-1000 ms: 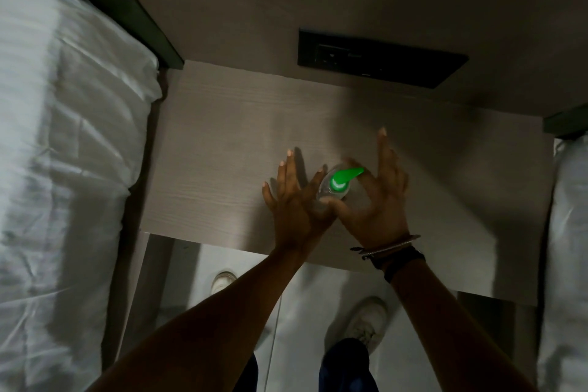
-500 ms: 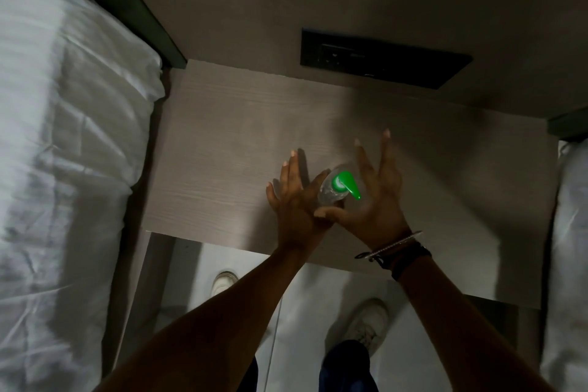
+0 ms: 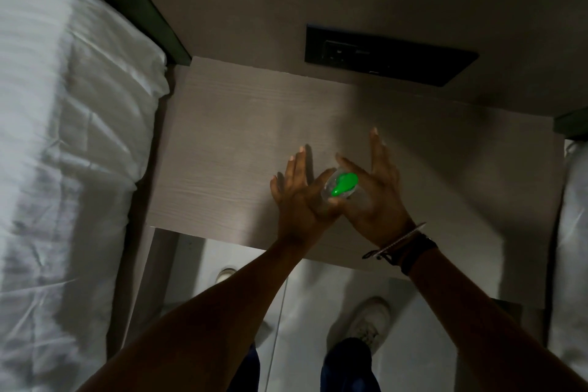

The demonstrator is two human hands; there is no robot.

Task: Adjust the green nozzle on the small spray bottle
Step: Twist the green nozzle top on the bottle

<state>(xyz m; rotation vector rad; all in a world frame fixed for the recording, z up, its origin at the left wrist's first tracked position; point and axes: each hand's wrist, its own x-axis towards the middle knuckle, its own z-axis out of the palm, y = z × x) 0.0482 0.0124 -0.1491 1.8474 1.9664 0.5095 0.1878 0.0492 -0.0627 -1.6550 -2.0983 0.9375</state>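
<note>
A small clear spray bottle (image 3: 329,189) with a bright green nozzle (image 3: 344,183) stands on the light wooden nightstand (image 3: 229,149), seen from above. The nozzle's spout points toward me and to the left. My left hand (image 3: 299,197) presses against the bottle's left side, thumb on it, fingers stretched flat over the tabletop. My right hand (image 3: 374,194) cups the bottle from the right, with its index finger and thumb around the nozzle and the other fingers spread upward. The bottle's body is mostly hidden between my hands.
A bed with white sheets (image 3: 63,169) runs along the left. A black socket panel (image 3: 386,56) sits in the wall behind the nightstand. More white bedding (image 3: 576,232) shows at the right edge. Below the nightstand's front edge are the floor and my white shoes (image 3: 370,320).
The green nozzle has turned: its spout pointed right, then toward me, and now toward me and left. My right hand's fingers shifted around it; my left hand stayed against the bottle.
</note>
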